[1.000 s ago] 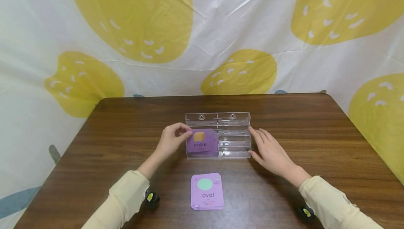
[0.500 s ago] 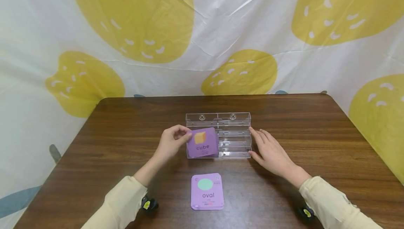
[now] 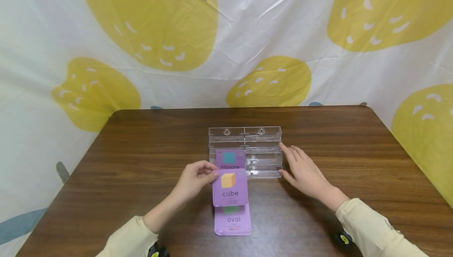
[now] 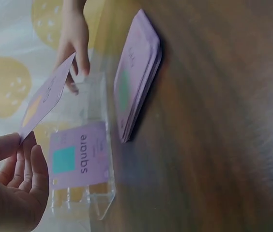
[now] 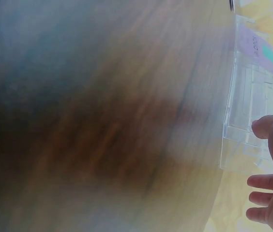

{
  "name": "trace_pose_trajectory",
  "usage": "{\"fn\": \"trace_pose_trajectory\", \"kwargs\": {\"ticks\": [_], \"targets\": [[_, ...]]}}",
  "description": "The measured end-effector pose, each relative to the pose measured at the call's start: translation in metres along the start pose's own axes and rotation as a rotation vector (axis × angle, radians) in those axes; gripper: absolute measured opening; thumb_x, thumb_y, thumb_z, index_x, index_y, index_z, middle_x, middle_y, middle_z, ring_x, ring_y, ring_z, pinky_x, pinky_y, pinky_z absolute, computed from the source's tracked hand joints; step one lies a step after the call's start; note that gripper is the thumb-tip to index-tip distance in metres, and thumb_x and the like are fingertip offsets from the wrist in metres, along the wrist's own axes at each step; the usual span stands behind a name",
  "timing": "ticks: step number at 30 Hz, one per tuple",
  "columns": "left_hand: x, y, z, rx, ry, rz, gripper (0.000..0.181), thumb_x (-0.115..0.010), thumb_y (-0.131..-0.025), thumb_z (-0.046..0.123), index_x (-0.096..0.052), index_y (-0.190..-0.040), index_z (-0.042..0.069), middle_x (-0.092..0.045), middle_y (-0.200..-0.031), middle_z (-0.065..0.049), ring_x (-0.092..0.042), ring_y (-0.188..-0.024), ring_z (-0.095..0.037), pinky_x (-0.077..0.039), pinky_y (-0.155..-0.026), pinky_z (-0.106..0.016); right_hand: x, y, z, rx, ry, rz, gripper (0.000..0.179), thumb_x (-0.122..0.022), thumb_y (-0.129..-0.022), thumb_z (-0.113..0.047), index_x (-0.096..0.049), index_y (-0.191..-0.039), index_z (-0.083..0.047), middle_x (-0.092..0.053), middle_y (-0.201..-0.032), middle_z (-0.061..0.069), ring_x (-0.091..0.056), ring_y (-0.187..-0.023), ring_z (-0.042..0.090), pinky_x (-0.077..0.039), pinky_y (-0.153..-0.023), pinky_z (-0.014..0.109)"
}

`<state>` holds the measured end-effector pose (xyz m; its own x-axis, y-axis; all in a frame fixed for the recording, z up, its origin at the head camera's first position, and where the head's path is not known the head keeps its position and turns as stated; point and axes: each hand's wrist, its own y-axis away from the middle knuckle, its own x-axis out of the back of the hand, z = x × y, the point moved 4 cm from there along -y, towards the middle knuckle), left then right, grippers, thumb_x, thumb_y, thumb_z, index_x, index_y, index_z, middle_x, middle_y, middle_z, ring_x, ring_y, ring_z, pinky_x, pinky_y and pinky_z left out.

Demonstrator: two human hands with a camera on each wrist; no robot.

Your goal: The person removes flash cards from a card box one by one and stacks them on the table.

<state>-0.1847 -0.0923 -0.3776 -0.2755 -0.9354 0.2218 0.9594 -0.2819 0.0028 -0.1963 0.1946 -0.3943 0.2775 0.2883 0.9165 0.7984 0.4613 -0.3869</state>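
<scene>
My left hand (image 3: 195,179) pinches the purple cube card (image 3: 230,188) by its left edge, thumb on the front. In the head view this card hangs over the top of the purple card stack (image 3: 232,222), whose upper card reads "oval". A purple square card (image 4: 81,157) stands in the left column of the clear plastic card rack (image 3: 263,173); the cube card hides its lower part in the head view. At the rack's right side, my right hand (image 3: 306,172) rests with extended fingers, its fingertips touching the side wall.
The rack has two columns of stepped compartments and stands on a brown wood-grain table (image 3: 155,143). Behind the table hangs a white cloth (image 3: 198,91) printed with yellow fruit. Dark wrist devices show at both sleeves.
My left hand has drawn the cube card out of the rack's left column and brought it toward the front, uncovering the square card. The right hand has stayed in place.
</scene>
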Motion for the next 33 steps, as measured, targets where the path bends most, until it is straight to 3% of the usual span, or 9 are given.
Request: {"fn": "trace_pose_trajectory", "kwargs": {"ticks": [5,16,33], "targets": [[-0.005,0.012,-0.002,0.04,0.027,-0.04,0.017,-0.06,-0.084,0.003,-0.059,-0.095,-0.01,-0.066,-0.083,-0.016,-0.059,-0.068,-0.01,-0.053,-0.064,-0.031,0.0,0.001,0.0,0.0,-0.003,0.006,0.072,-0.069,-0.079,-0.02,-0.03,-0.134,0.006,-0.051,-0.118,0.027,-0.044,-0.113,0.043,-0.035,-0.097,0.05],[-0.013,0.027,-0.019,0.13,-0.008,-0.119,0.019,-0.06,-0.084,0.005,-0.059,-0.098,-0.008,-0.066,-0.083,-0.013,-0.059,-0.067,-0.012,-0.052,-0.059,-0.032,0.0,0.0,0.0,-0.006,-0.007,-0.008,0.072,-0.068,-0.08,-0.02,-0.029,-0.135,0.006,-0.05,-0.12,0.027,-0.044,-0.113,0.043,-0.035,-0.097,0.05],[-0.013,0.024,-0.037,0.186,-0.045,-0.134,0.02,-0.061,-0.083,0.004,-0.06,-0.098,-0.008,-0.067,-0.081,-0.012,-0.057,-0.062,-0.009,-0.048,-0.052,-0.025,-0.002,0.0,0.001,-0.026,-0.017,-0.035,0.073,-0.067,-0.081,-0.02,-0.026,-0.137,0.005,-0.051,-0.119,0.028,-0.044,-0.113,0.043,-0.036,-0.096,0.051]]}}
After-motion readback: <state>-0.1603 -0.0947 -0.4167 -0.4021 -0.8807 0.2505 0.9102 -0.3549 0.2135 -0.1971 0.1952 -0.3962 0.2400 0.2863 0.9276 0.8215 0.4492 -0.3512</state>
